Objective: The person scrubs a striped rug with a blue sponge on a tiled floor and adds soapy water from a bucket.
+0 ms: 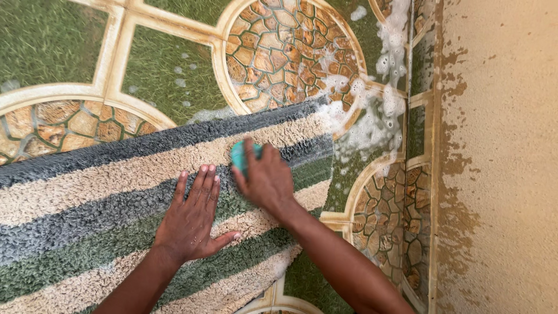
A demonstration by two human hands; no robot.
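A shaggy striped rug (87,192) in grey, cream and green lies wet on a patterned tile floor (168,70). My left hand (195,218) rests flat on the rug, palm down, fingers together and pointing away from me. Just to its right, my right hand (266,179) is closed over a teal scrubbing brush (239,156), pressing it onto a cream stripe near the rug's far edge. Most of the brush is hidden under my fingers.
White soap foam (378,110) spreads over the floor tiles beyond the rug's right end. A rough beige wall (500,157) with brown stains along its base runs down the right side.
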